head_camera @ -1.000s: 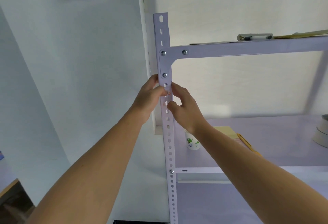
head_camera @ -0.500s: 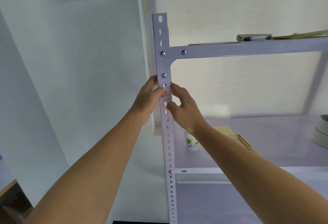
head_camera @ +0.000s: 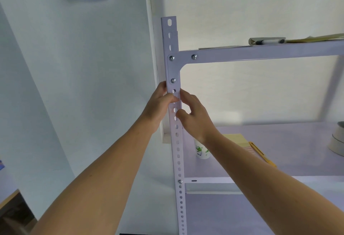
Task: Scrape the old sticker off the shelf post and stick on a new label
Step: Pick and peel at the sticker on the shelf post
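The white perforated shelf post (head_camera: 178,152) stands upright in the middle of the view. My left hand (head_camera: 158,106) wraps around its left edge just below the bolted corner bracket (head_camera: 174,67), with the thumb pressed on the front face. My right hand (head_camera: 195,117) is at the post's right edge, forefinger above and thumb below. Between those fingertips a small pale label (head_camera: 177,102) with a reddish corner lies against the post. Most of the label is hidden by my fingers.
On the upper shelf (head_camera: 260,52) lie a marker (head_camera: 268,41) and papers. The lower shelf (head_camera: 279,160) carries a paper cup with green print (head_camera: 202,152), a yellow pad (head_camera: 235,138), a yellow cutter (head_camera: 260,153) and a tape roll (head_camera: 337,141). A white wall stands close on the left.
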